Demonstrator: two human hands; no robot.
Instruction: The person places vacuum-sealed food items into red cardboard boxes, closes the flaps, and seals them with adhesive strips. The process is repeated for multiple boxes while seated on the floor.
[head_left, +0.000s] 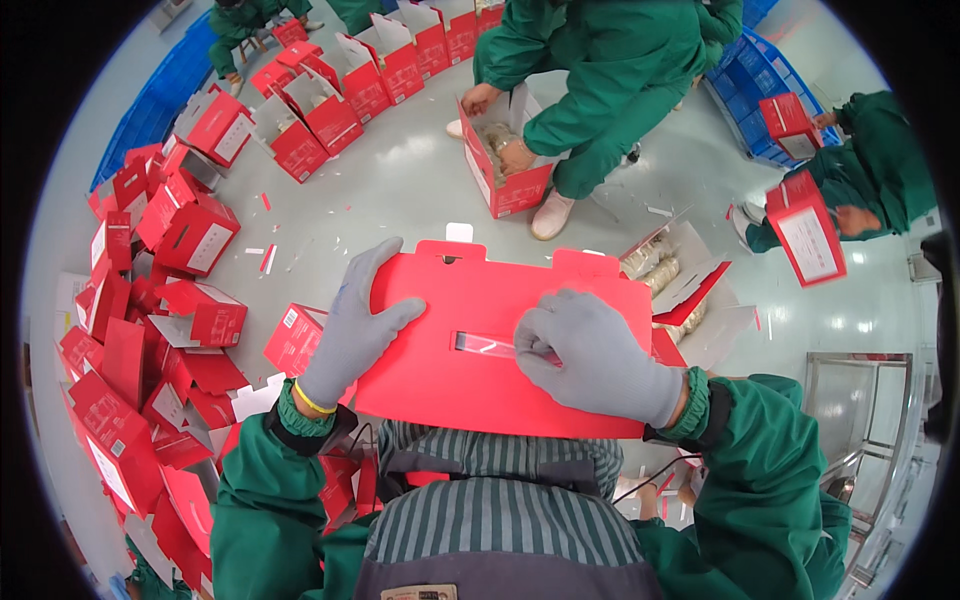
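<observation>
A red cardboard box panel (450, 390) with two tabs on its far edge lies before me, over my lap. My left hand (356, 326), in a grey glove, holds its left side with the thumb on top. Gloved too, my right hand (589, 352) rests on the right half with curled fingers at a slot (484, 344) that shows a clear strip. The fingertips touch the slot's right end; whether they pinch something is hidden. Beyond the panel's right edge, an open box holds packed items in clear wrapping (664, 274).
Red boxes (199, 236) are heaped at the left, and a row of open boxes (364, 86) curves across the back. A co-worker (615, 82) bends over an open box (521, 191). Another person at right has red boxes (806, 229). Blue crates (757, 97) and a metal frame (859, 360) stand at right.
</observation>
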